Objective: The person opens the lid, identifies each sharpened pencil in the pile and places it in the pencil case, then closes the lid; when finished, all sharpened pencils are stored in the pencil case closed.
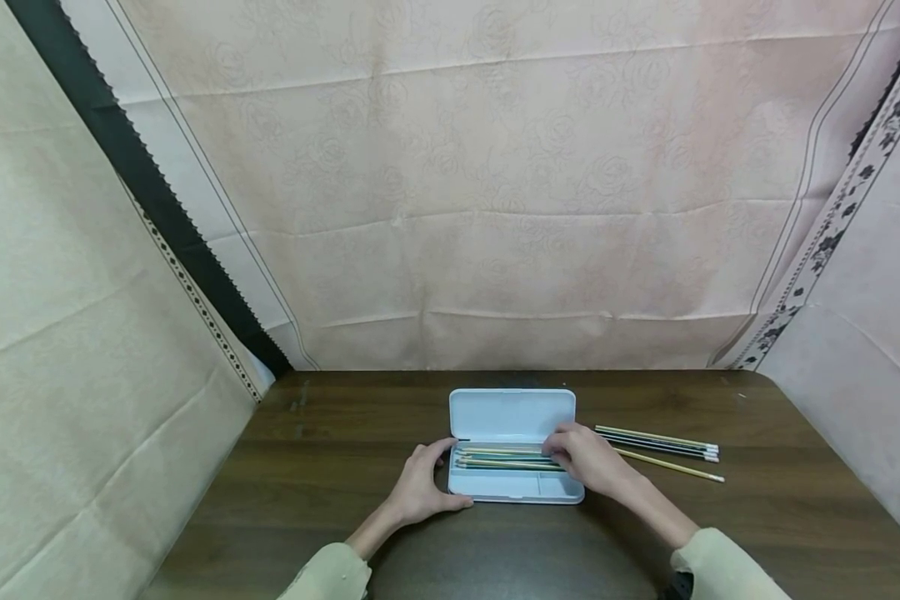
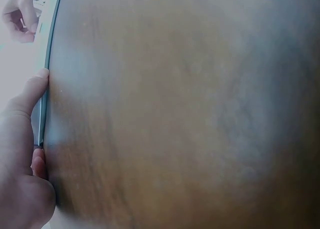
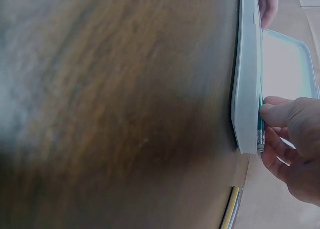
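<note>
A light blue pencil case (image 1: 506,488) lies on the table, its lid (image 1: 512,414) raised at the back. Several pencils (image 1: 498,463) lie lengthwise inside it, pointed ends to the left. My left hand (image 1: 422,488) grips the case's left end, thumb on the front edge and fingers toward the hinge side. Over the right part of the case, my right hand (image 1: 587,458) pinches a green pencil (image 3: 260,124) near its eraser end, as the right wrist view shows. The pencil lies along the case rim there. My fingers hide the right ends of the other pencils in the head view.
Right of the case, several dark and light pencils (image 1: 660,442) lie together on the brown wooden table (image 1: 330,467). One yellowish pencil (image 1: 675,466) lies apart, slanting in front of them. Patterned cloth (image 1: 495,208) hangs behind the table and along both sides.
</note>
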A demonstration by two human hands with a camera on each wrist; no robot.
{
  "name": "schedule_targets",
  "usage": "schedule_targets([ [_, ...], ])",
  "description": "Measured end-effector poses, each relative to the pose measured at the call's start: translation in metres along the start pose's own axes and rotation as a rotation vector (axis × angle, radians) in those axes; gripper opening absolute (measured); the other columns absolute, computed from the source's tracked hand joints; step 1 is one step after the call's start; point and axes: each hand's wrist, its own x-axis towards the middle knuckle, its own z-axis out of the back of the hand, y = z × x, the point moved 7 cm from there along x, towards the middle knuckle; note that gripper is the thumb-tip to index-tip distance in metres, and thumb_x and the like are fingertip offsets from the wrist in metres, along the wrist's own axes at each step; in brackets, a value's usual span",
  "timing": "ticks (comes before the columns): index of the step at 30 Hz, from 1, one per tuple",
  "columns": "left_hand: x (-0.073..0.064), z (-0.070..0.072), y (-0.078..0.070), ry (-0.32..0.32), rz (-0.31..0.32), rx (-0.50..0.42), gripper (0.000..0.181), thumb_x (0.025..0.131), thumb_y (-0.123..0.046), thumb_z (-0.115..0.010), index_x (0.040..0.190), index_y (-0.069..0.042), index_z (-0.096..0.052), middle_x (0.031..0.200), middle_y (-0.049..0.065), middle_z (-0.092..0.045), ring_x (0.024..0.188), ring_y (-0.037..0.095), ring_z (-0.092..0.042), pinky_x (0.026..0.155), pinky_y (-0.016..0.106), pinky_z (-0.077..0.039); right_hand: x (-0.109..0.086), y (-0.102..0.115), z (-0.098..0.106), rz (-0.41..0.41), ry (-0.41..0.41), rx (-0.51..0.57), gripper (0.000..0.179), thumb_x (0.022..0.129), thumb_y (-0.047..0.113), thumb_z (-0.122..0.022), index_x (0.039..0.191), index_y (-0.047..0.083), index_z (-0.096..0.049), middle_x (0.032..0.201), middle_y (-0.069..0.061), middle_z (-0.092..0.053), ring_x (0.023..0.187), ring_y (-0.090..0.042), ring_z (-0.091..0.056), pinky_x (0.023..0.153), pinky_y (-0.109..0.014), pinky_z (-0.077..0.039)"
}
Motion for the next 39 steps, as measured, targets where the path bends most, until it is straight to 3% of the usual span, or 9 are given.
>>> schedule_targets([
  [13, 0.000, -0.001, 0.000, 0.000, -0.006, 0.002, 0.091, 0.070, -0.049, -0.089, 0.144, -0.014, -0.050, 0.122, 0.002, -0.055, 0.104, 0.019, -0.047, 0.082, 0.038, -0.043, 0.001, 0.000, -0.005, -0.025, 0.015, 0.030, 0.017, 0.083, -0.003, -0.078, 0.094, 0.011, -0.078, 0.088, 0.005, -0.064, 0.077, -0.008, -0.056, 0.072, -0.032, -0.054],
  [22, 0.000, 0.000, -0.001, -0.008, -0.015, 0.009, 0.092, 0.070, -0.049, -0.089, 0.144, -0.013, -0.050, 0.122, 0.003, -0.056, 0.104, 0.019, -0.047, 0.082, 0.038, -0.043, -0.004, -0.009, 0.010, -0.033, -0.042, -0.047, 0.016, 0.080, -0.002, -0.081, 0.092, 0.010, -0.077, 0.089, 0.002, -0.066, 0.080, -0.014, -0.059, 0.074, -0.037, -0.054],
  [33, -0.003, 0.004, -0.003, -0.016, -0.021, 0.014, 0.097, 0.067, -0.052, -0.091, 0.144, -0.011, -0.049, 0.122, 0.004, -0.055, 0.103, 0.020, -0.048, 0.080, 0.039, -0.043, -0.038, -0.035, 0.045, -0.106, -0.127, -0.047, 0.015, 0.082, -0.001, -0.079, 0.093, 0.008, -0.076, 0.085, 0.007, -0.062, 0.073, -0.007, -0.056, 0.064, -0.029, -0.051],
  [39, -0.002, 0.008, -0.004, -0.009, -0.023, 0.001, 0.101, 0.065, -0.054, -0.091, 0.146, -0.012, -0.048, 0.122, 0.002, -0.056, 0.103, 0.018, -0.050, 0.083, 0.039, -0.043, -0.061, -0.048, 0.065, -0.074, -0.208, -0.079, 0.015, 0.080, -0.003, -0.079, 0.090, 0.007, -0.074, 0.083, 0.009, -0.061, 0.071, -0.003, -0.054, 0.060, -0.028, -0.049],
])
